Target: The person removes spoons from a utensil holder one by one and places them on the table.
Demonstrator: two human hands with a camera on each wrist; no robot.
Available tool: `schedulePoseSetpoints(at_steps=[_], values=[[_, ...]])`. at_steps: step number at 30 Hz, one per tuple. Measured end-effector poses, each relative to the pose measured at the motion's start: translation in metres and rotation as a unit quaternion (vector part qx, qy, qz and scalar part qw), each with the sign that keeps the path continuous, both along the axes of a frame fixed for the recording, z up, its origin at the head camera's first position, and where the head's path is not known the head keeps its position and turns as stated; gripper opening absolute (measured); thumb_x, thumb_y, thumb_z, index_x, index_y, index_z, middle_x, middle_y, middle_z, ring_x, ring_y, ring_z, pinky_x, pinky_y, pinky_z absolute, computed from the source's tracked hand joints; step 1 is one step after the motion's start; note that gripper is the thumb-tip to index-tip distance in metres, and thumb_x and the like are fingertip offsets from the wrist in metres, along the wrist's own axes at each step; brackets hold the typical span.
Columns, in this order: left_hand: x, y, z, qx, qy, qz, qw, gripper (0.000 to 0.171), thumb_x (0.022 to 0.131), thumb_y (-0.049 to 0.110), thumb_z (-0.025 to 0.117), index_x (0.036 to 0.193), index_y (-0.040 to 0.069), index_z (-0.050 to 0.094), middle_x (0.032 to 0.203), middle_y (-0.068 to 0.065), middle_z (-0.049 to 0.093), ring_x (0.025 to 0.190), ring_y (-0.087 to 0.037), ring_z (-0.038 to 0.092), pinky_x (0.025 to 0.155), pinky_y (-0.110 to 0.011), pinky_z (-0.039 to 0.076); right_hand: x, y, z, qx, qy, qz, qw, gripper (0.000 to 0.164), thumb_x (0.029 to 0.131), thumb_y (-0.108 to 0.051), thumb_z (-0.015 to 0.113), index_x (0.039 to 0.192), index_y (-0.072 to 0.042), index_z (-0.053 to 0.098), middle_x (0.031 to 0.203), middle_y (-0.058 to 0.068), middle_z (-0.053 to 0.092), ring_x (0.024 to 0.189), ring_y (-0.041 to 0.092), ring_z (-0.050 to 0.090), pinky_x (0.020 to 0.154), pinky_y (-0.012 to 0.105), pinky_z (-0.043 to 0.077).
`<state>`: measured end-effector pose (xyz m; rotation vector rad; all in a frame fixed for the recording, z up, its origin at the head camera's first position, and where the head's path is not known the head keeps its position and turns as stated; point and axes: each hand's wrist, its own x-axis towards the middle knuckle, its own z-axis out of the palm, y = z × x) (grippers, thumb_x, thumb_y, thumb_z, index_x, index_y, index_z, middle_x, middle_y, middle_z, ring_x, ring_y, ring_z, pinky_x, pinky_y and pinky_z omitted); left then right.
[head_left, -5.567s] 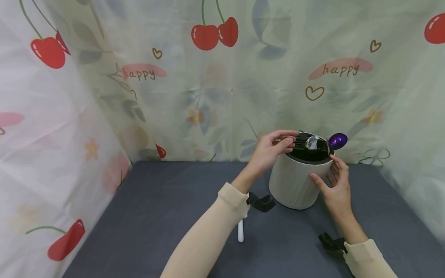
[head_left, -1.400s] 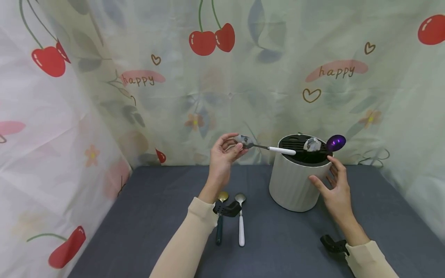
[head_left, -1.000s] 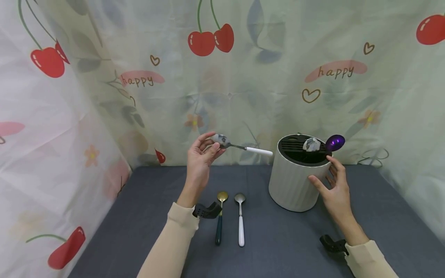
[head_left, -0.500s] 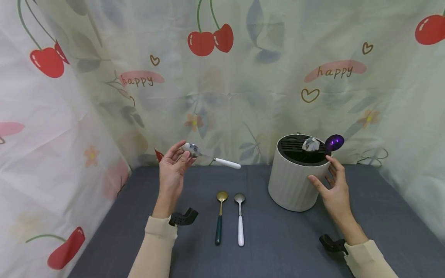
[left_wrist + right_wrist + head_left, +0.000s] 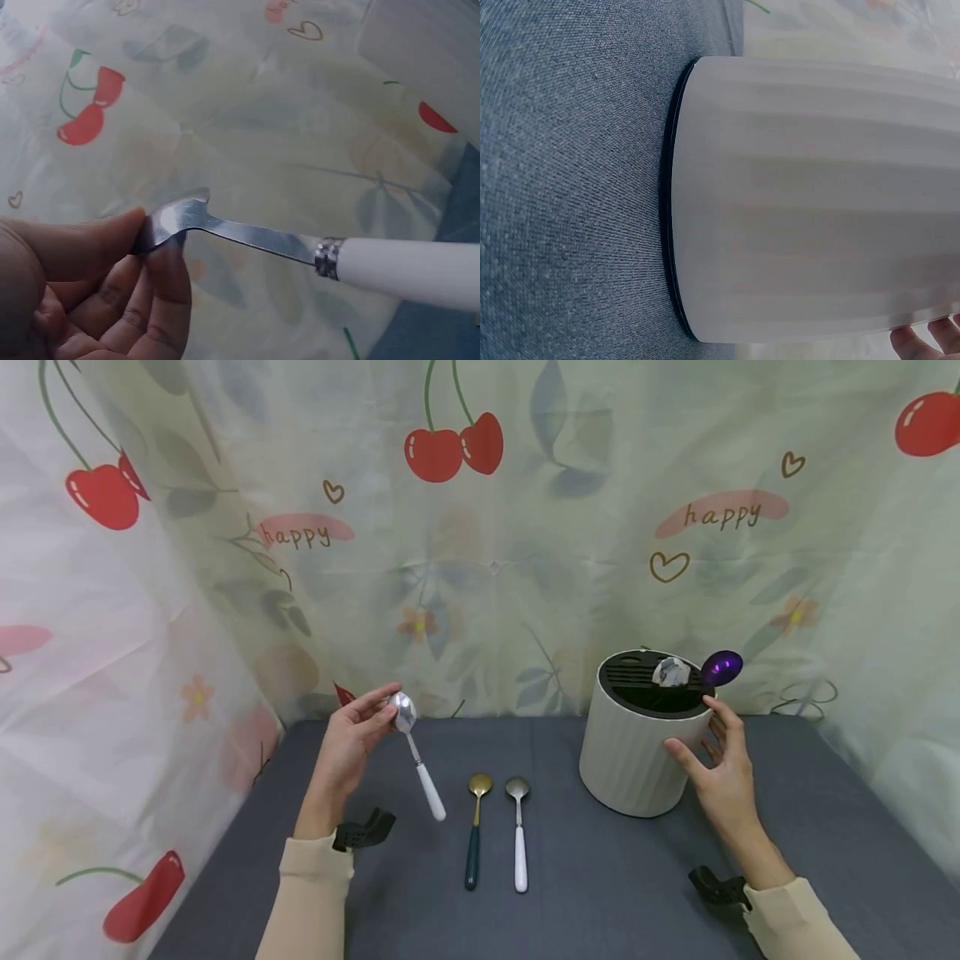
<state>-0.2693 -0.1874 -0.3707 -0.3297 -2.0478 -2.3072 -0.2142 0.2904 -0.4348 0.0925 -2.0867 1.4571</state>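
Note:
My left hand pinches a silver spoon by the edge of its bowl, its white handle slanting down and to the right above the table. In the left wrist view the thumb and a finger meet on the bowl of this spoon. My right hand holds the right side of a white ribbed utensil holder, fingertips up at the rim and thumb on the front. A purple spoon and a shiny silver utensil head stick out of its black slotted top.
Side by side on the dark grey table lie a gold spoon with a dark green handle and a silver spoon with a white handle. A printed curtain stands behind and at both sides.
My left hand has carried the white-handled spoon left and down, away from the utensil holder, and its handle has swung from level to pointing down. The right hand has stayed on the holder.

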Motion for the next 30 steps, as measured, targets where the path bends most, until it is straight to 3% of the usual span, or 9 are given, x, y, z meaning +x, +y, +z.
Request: schedulePoseSetpoints(at_steps=[6,14,21,25,30], values=[[-0.002,0.004,-0.023,-0.088,-0.046,-0.053,0.9937,0.042,0.107,0.007,0.06,0.147,-0.004,0.055,0.1,0.006,0.071,0.096,-0.008,0.067,0.097,-0.033,0.056,0.0,-0.001,0.0,0.0,-0.003,0.0,1.0,0.084,0.094,0.001,0.075,0.163,-0.021,0.032,0.164,0.003,0.03,0.151,0.029,0.033,0.125,0.051,0.027],[-0.011,0.01,-0.064,-0.156,-0.084,-0.058,0.9826,0.037,0.105,0.012,0.064,0.139,-0.001,0.065,0.118,-0.007,0.074,0.097,-0.009,0.069,0.089,-0.028,0.058,0.0,-0.001,0.001,0.004,-0.007,-0.002,1.0,0.085,0.094,0.001,0.076,0.163,-0.022,0.032,0.165,0.003,0.03,0.152,0.03,0.033,0.125,0.047,0.028],[-0.019,0.021,-0.094,-0.16,-0.106,-0.037,0.9807,0.036,0.104,0.014,0.066,0.136,-0.001,0.067,0.128,-0.016,0.071,0.102,-0.012,0.069,0.098,-0.042,0.057,0.0,0.001,0.001,0.005,-0.008,-0.002,1.0,0.084,0.095,0.0,0.075,0.163,-0.023,0.032,0.164,0.003,0.03,0.152,0.029,0.032,0.125,0.046,0.028],[-0.021,0.025,-0.108,-0.14,-0.128,-0.02,0.9816,0.037,0.104,0.01,0.065,0.138,-0.004,0.064,0.137,-0.02,0.066,0.114,-0.017,0.067,0.101,-0.039,0.056,0.001,0.001,0.001,0.004,-0.008,-0.001,1.0,0.084,0.095,-0.001,0.075,0.163,-0.022,0.032,0.164,0.004,0.03,0.152,0.029,0.032,0.125,0.047,0.028],[-0.021,0.026,-0.117,-0.121,-0.141,-0.018,0.9824,0.038,0.106,0.007,0.062,0.14,-0.007,0.061,0.143,-0.025,0.06,0.121,-0.021,0.064,0.1,-0.035,0.056,0.001,-0.001,0.002,0.004,-0.006,-0.001,1.0,0.084,0.095,0.0,0.075,0.163,-0.022,0.032,0.164,0.004,0.03,0.152,0.028,0.032,0.125,0.046,0.028]])
